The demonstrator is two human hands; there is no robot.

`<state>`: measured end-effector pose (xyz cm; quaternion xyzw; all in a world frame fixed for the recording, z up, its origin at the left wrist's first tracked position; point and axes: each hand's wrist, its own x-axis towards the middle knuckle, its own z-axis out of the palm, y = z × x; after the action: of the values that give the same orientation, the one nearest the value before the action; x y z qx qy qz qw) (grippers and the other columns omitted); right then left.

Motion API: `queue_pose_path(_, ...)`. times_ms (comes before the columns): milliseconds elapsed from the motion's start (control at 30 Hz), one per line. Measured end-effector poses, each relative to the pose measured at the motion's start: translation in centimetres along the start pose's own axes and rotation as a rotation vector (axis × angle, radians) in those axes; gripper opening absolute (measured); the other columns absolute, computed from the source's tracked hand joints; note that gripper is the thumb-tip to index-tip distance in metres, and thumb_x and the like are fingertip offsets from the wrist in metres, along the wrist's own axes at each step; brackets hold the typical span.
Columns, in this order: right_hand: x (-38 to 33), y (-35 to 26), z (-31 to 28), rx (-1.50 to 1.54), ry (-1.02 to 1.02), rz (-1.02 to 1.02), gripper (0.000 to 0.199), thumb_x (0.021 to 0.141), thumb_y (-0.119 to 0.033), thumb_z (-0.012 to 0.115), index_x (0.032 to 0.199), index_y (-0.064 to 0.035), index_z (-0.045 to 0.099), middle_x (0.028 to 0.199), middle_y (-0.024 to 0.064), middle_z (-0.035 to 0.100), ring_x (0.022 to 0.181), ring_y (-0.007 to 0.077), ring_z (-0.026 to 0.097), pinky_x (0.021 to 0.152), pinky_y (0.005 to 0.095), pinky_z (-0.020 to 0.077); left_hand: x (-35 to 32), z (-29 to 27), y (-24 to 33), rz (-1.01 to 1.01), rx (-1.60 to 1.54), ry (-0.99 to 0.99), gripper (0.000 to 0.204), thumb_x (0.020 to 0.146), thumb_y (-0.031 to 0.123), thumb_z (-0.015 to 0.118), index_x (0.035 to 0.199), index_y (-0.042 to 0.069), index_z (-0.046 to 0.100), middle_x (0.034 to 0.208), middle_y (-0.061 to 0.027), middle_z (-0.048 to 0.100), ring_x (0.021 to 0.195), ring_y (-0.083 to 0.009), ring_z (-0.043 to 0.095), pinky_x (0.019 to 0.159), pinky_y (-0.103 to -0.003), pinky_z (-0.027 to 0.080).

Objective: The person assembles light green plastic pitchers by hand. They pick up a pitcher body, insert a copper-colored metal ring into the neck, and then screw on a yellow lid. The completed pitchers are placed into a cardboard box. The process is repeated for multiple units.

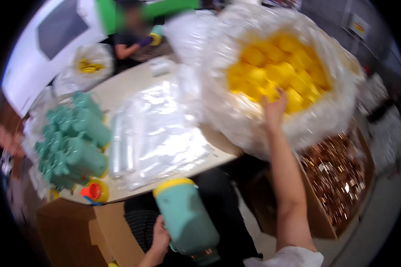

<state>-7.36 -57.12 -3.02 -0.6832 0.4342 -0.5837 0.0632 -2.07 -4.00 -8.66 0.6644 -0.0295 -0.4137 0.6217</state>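
My left hand point(160, 233) is closed on a teal jug point(189, 218), tilted over my lap. A yellow piece caps the jug's upper end, and a copper-coloured band shows near its lower end. My right arm stretches forward over the edge of a large clear plastic bag point(223, 95). Inside it, among many round yellow plastic caps point(294, 73), my right hand point(275, 107) has its fingers round one yellow cap point(272, 91); the fingertips are blurred and partly hidden.
Several teal jugs point(82, 153) stand at the table's left, near an orange and yellow tape roll point(93, 191). Flat clear bags point(165, 129) lie mid-table. A carton of copper-coloured strips point(338, 178) sits right, an open carton point(75, 231) lower left. Another person point(131, 40) works opposite.
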Motion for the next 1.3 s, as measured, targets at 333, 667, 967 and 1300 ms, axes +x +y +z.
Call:
queue_pose_path(333, 3.3, 7.5, 7.3, -0.759, -0.554, 0.606, 0.061, 0.085, -0.037, 0.072, 0.134, -0.0073, 0.052, 0.136, 0.0244, 0.054, 0.130, 0.0445, 0.050, 0.110, 0.0502, 0.0400, 3.6, -9.0, -15.5, -0.078, -0.252, -0.150, 0.030, 0.101, 0.018, 0.050, 0.126, 0.006, 0.061, 0.110, -0.0050, 0.066, 0.096, -0.0156, 0.064, 0.085, -0.032, 0.053)
queue_pose_path(667, -2.7, -4.2, -2.6, 0.081, -0.068, -0.292, 0.050, 0.090, -0.023, 0.070, 0.133, -0.0011, 0.059, 0.136, 0.0226, 0.055, 0.131, 0.0388, 0.046, 0.110, 0.0502, 0.0363, 0.7, -1.7, 2.8, 0.080, -0.453, 0.134, 0.081, 0.074, -0.017, 0.044, 0.149, 0.015, 0.040, 0.108, -0.0069, 0.056, 0.086, -0.0169, 0.062, 0.065, -0.027, 0.053)
queue_pose_path(967, -28.4, -18.5, -16.1, 0.846, -0.293, -0.697, 0.058, 0.080, -0.056, 0.076, 0.122, -0.0214, 0.055, 0.130, 0.0154, 0.044, 0.109, 0.0378, 0.050, 0.095, 0.0547, 0.0471, -0.7, -2.1, 5.4, 0.120, -0.817, 0.123, 0.072, 0.079, -0.017, 0.041, 0.144, 0.014, 0.040, 0.100, -0.0062, 0.054, 0.068, -0.0133, 0.050, 0.058, -0.025, 0.044)
queue_pose_path(1300, -19.8, -15.8, -15.4, 0.923, -1.185, 0.032, 0.062, 0.096, -0.046, 0.055, 0.138, -0.0007, 0.052, 0.141, 0.0171, 0.049, 0.129, 0.0295, 0.048, 0.111, 0.0426, 0.0353, -5.4, -4.3, 2.7, 0.490, 0.670, -0.176, 0.065, 0.084, -0.006, 0.064, 0.145, 0.011, 0.046, 0.133, -0.0178, 0.057, 0.116, -0.0399, 0.060, 0.093, -0.041, 0.054)
